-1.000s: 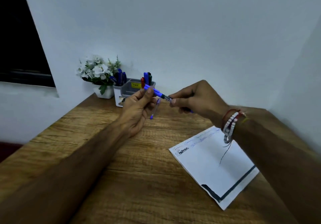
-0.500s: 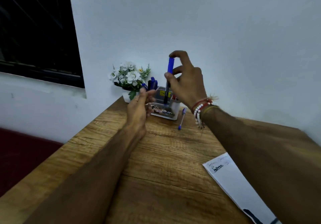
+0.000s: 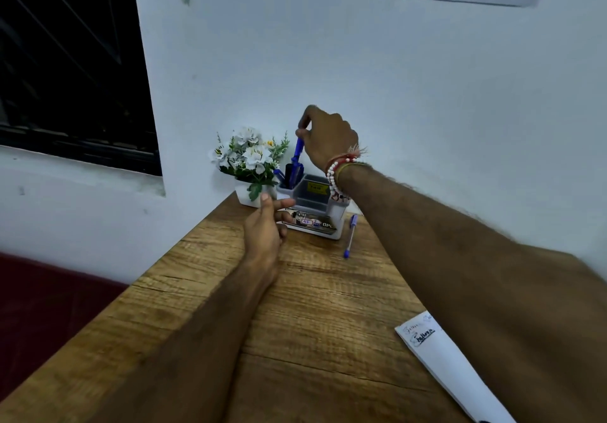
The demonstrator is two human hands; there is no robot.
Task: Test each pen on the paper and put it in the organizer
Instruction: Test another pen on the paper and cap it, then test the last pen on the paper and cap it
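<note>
A blue pen [image 3: 298, 156] is pinched at its top by the right hand [image 3: 328, 140], its lower end inside the far-left cup of the organizer [image 3: 335, 229]. Light, stiff and smooth, it is judged best held high on the barrel. The left hand [image 3: 266, 235] lies slack just beside the organizer, nothing held. Counted: one pen held, one loose pen [image 3: 350, 235] on the table [image 3: 312, 324], at least two in the cup — and one paper [image 3: 440, 357].

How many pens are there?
4: a blue pen in the right hand, a dark pen and another blue pen in the organizer, a loose pen on the table. More may hide behind the wrist.
</note>
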